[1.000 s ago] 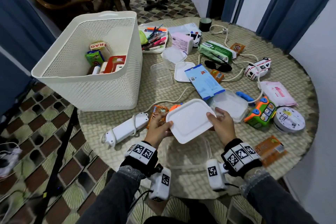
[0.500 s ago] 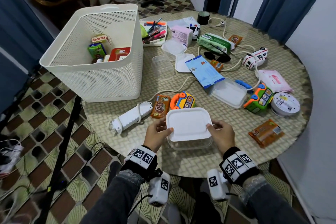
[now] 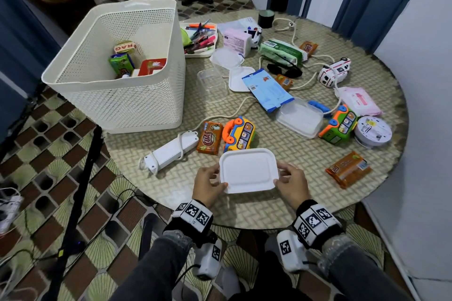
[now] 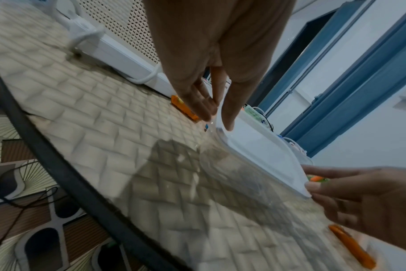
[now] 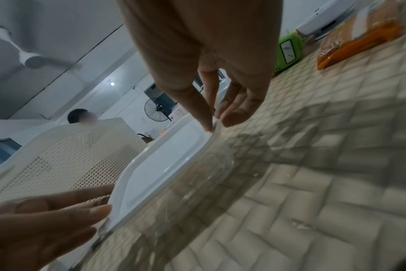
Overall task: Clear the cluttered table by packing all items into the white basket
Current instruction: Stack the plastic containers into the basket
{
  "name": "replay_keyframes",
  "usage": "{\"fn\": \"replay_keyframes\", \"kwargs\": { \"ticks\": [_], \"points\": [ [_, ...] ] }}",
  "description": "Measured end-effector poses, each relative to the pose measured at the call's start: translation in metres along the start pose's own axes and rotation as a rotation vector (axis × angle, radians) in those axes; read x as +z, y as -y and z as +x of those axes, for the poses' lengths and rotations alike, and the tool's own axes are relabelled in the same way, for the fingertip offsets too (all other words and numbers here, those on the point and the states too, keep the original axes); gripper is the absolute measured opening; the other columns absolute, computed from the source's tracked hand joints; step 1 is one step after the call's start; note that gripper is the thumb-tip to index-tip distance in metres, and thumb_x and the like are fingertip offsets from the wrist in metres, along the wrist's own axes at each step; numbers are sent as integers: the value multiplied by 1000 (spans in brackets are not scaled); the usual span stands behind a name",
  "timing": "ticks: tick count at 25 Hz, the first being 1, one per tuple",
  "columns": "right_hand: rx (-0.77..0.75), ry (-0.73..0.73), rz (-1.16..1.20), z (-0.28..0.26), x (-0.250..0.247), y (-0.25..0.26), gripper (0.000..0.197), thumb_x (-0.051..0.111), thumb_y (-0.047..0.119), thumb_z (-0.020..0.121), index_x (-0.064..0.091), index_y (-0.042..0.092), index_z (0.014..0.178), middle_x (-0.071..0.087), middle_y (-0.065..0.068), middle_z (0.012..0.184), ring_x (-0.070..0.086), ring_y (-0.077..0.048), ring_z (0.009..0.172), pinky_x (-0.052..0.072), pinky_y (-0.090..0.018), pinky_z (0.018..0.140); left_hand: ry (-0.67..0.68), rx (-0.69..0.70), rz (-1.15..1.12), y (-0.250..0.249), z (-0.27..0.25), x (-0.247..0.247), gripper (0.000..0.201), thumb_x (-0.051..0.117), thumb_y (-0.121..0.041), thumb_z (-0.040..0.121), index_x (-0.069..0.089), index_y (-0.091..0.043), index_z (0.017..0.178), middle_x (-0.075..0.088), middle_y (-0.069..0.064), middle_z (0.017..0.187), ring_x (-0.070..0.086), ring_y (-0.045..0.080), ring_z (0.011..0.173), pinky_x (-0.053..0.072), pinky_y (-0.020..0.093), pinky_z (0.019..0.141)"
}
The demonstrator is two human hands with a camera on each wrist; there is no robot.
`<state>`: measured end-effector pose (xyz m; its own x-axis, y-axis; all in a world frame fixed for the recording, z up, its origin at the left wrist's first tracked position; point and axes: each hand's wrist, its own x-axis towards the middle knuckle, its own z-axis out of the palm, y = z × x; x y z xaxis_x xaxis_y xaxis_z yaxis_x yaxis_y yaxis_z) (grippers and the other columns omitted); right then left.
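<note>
Step in hand: fitting the white lid (image 3: 248, 170) onto the clear container (image 4: 234, 176) at the near edge of the surface (image 3: 281, 154), ahead of packing; judged from the lid lying flat over the tub.
Left hand (image 3: 209, 184): fingers curled at the lid's left edge, thumb on top of the rim, other fingertips down the side; holding lid and tub together.
Right hand (image 3: 291, 184): the same on the right edge, thumb and fingertips pinching the rim.
Container, location: resting on the surface directly before the person, just beside the yellow toy phone (image 3: 238, 133) and near the orange snack packet (image 3: 210, 138); well apart from the white basket (image 3: 122, 105).
Container, appearance: clear thin-walled rectangular tub with rounded corners, nothing seen inside; lid opaque white with a raised border and shallow centre panel.
Lid seating: appears level all round; whether it has fully snapped on cannot be told.
Next move calls for: pressing round the rim to confirm closure, then lifting with both hands up and left over the basket's tall wall.
Basket contents: a few packets and a red box at the bottom; plenty of room, by judgement.
Still on surface: power strip (image 3: 171, 151), second lidded tub (image 3: 300, 117), toys, wipes, pen tray (image 3: 199, 38).
Risk: smooth, light plastic may flex or let the lid pop under a squeeze.
</note>
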<state>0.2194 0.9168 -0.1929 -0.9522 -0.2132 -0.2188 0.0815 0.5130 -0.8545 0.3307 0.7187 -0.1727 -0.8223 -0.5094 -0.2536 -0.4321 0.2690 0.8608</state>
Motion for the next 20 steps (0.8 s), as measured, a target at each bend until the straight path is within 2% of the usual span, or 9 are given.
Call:
{"fn": "replay_keyframes", "kwargs": {
  "ticks": [3, 5, 7, 9, 11, 13, 17, 20],
  "points": [
    [32, 3, 6, -3, -2, -1, 53, 64, -11, 78, 55, 11, 126, 49, -16, 121, 57, -22, 87, 45, -23, 78, 6, -36, -38, 3, -3, 3, 61, 70, 3, 78, 51, -11, 134, 39, 5, 119, 46, 22, 114, 47, 38, 98],
    [55, 55, 52, -3, -5, 1, 64, 64, -10, 79, 44, 10, 136, 50, -17, 121, 57, -23, 93, 45, -27, 77, 65, -37, -89, 3, -4, 3, 64, 67, 5, 80, 45, -12, 138, 47, 8, 123, 53, 26, 112, 53, 38, 88],
    [14, 118, 38, 0, -6, 3, 78, 68, -8, 76, 35, 13, 144, 49, -18, 125, 55, -28, 106, 48, -32, 82, 89, -63, -110, -1, -7, 4, 69, 64, 10, 80, 41, -13, 140, 54, 10, 121, 56, 27, 107, 56, 33, 77],
    [-76, 202, -108, 6, -7, 5, 89, 73, -3, 74, 28, 17, 148, 43, -17, 136, 47, -29, 124, 45, -40, 98, 76, -85, -111, -2, -7, 4, 72, 65, 10, 79, 38, -12, 143, 55, 12, 124, 56, 27, 108, 54, 38, 84],
    [-152, 329, -271, 14, -9, 6, 97, 77, 6, 73, 20, 14, 151, 38, -16, 144, 36, -28, 134, 33, -34, 108, 80, -94, -102, -1, -7, 3, 74, 66, 9, 79, 37, -11, 144, 55, 13, 124, 56, 26, 107, 51, 44, 91],
    [-176, 431, -369, 20, -12, 8, 105, 81, 15, 72, 13, 14, 152, 36, -16, 146, 31, -28, 137, 28, -31, 107, 81, -95, -93, -1, -6, 2, 73, 66, 8, 79, 37, -11, 143, 55, 13, 122, 55, 26, 106, 50, 45, 93],
    [-143, 464, -403, 27, -18, 14, 109, 85, 19, 66, 16, 14, 151, 40, -17, 146, 37, -29, 134, 33, -37, 108, 89, -99, -108, 1, -5, 3, 72, 67, 9, 79, 38, -11, 142, 55, 16, 123, 55, 25, 103, 50, 44, 92],
    [-119, 477, -477, 29, -15, 26, 109, 85, 14, 67, 16, 8, 151, 42, -17, 145, 38, -28, 134, 34, -33, 106, 106, -64, -32, -1, -4, 1, 75, 67, 6, 79, 35, -12, 143, 50, 17, 131, 52, 24, 108, 49, 37, 92]
  ]
}}
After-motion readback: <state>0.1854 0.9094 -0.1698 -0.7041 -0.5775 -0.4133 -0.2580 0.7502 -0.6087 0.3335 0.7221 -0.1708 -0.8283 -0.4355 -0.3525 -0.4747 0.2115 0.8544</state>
